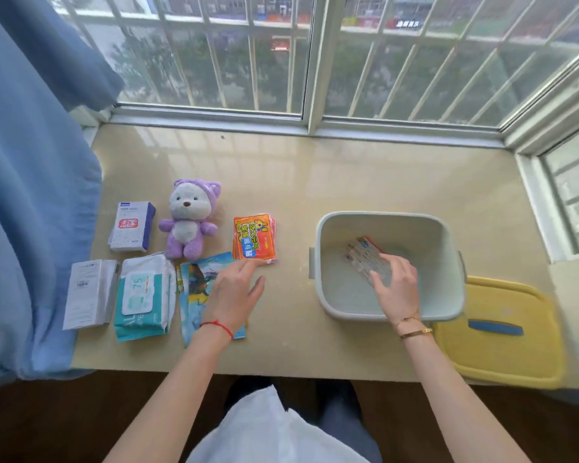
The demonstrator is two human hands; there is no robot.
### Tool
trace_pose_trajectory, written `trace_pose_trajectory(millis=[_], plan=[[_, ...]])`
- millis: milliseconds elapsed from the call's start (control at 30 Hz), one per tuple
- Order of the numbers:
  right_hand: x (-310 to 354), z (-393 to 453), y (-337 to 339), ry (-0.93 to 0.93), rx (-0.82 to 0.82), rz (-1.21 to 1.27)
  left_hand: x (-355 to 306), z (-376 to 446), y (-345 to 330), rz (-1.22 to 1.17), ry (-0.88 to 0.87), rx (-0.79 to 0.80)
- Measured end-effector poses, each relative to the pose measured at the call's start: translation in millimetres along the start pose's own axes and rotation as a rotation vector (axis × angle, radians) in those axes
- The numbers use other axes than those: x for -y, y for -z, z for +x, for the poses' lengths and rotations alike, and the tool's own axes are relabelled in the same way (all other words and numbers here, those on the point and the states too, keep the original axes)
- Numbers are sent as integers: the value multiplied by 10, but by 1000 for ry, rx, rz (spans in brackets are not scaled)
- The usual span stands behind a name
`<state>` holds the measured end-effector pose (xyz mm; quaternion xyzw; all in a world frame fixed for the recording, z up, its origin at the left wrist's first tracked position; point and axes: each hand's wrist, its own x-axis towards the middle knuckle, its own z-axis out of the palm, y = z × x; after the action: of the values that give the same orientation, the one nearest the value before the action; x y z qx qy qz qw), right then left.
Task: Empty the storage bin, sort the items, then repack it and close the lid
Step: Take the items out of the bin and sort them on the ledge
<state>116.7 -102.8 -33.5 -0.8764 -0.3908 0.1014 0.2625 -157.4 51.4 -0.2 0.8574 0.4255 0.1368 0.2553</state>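
We work at a pale stone sill [315, 182] under the window, and the biggest piece on it is the yellow lid [502, 332], off and lying flat just beside the storage bin [328, 228], at its near right corner. The bin stands open, and all we see inside is a small stack of flat packets [361, 253], tilted against the floor with its long axis running from far-left to near-right.

Our right hand [398, 285] is down inside the bin, fingers spread and lying on the near end of that stack; whether the thumb is hooked under it we cannot tell. We judge the packets are either being lifted out last or laid in first.

Everything else sits well to the left of the bin: a wet-wipes pack [144, 295], a white leaflet box [87, 294] beside it, a boxed item with a red label [131, 225], a purple plush toy [188, 222], an orange packet stack [253, 237], and blue picture sheets [198, 279].

Our left hand [234, 289] hovers over the blue sheets, fingers straight and loosely apart, holding nothing, fingertips reaching the near edge of the orange stack. That stack lies just ahead of the left fingers, so the left hand is the nearer one for it.
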Motion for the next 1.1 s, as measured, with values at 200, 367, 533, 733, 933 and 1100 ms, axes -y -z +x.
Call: trace_pose_trajectory(millis=[200, 367, 533, 733, 933, 1100], plan=[[-793, 310, 263, -51, 133, -52, -743, 162, -535, 7, -2, -59], [-1154, 622, 139, -51, 306, -85, -1167, 240, -930, 16, 88, -94], [-1312, 987, -235, -59, 476, -144, -1311, 338, -1185, 25, 150, -111], [-1371, 1239, -735, -74, 562, -207, -1193, 447, -1323, 49, 184, -141], [-1456, 1296, -977, -49, 490, -236, -1099, 434, -1401, 55, 234, -154], [-1457, 1363, -1029, -74, 533, -287, -1088, 365, -1388, 49, 268, -141]])
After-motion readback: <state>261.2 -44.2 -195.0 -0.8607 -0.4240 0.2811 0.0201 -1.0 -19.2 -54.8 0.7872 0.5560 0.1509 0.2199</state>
